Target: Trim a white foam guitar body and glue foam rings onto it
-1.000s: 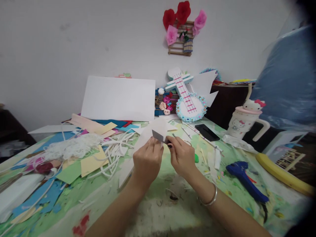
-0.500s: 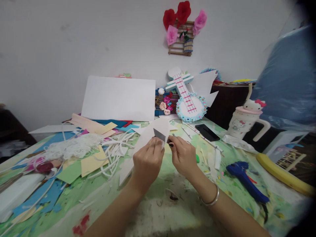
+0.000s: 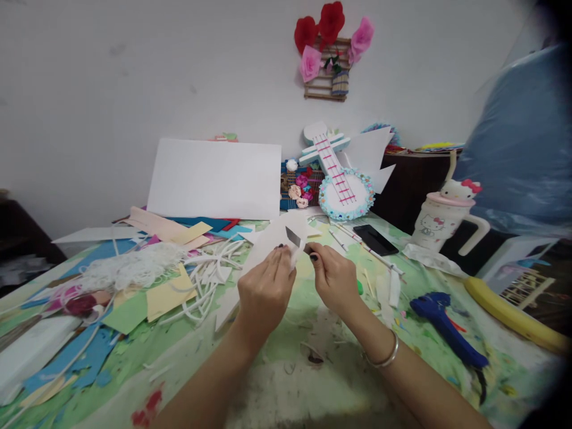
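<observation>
Head view puts a white piece (image 3: 270,238) near the centre of the frame, tilted over the worktop (image 3: 268,381), with a flat grey blade (image 3: 293,236) that seems to cross its right-hand edge. As we judge it, the chief danger is a slip: the blade's bare part lies just beyond the fingertips of our left hand (image 3: 266,280), so a sudden give in the material, or too hard a push, could bring it onto skin. Twisting the blade might also tear or roughen the edge, and the piece could swing if our supporting hold loosens.

Our left grip is drawn in, fingers together and bent against the white piece; the thumb is largely hidden, so we cannot tell how it bears. Our right hand (image 3: 333,277) pinches the blade's right-hand end between thumb and forefinger, a narrow grip with hardly any gap. How firmly either one presses, we cannot tell.
</observation>
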The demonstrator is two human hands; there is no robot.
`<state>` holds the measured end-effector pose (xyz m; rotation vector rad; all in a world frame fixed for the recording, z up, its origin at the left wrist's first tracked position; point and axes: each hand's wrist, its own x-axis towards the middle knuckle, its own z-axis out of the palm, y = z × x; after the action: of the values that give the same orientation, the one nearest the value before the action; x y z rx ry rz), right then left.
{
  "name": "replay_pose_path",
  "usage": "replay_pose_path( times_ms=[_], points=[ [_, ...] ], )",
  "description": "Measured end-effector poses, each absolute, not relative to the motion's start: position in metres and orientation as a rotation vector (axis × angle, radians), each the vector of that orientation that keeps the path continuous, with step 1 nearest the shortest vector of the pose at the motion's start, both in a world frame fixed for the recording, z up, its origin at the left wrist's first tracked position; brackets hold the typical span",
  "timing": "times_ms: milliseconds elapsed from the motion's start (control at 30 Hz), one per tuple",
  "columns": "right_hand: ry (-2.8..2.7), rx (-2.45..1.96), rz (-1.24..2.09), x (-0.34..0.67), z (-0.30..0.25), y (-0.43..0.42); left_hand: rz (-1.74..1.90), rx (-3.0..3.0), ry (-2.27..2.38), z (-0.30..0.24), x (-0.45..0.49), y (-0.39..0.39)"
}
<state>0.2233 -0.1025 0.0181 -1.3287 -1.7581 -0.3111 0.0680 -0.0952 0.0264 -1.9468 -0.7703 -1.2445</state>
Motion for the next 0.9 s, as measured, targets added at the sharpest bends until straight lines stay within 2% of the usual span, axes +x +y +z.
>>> replay_pose_path(
  times_ms=[467, 733, 900],
  points=[
    [-1.714, -1.314, -0.335, 0.230, 0.020, -0.099, -1.260, -1.905, -0.656, 0.030, 0.064, -0.093],
    [-1.733, -1.349, -0.468, 0.223, 0.018, -0.105, -1.248, -1.917, -1.004, 0.042, 0.078, -0.106],
    [-1.717, -1.344, -0.459, 0.223, 0.018, -0.106, -1.131, -1.913, -0.950, 0.048, 0.083, -0.106]
  ],
)
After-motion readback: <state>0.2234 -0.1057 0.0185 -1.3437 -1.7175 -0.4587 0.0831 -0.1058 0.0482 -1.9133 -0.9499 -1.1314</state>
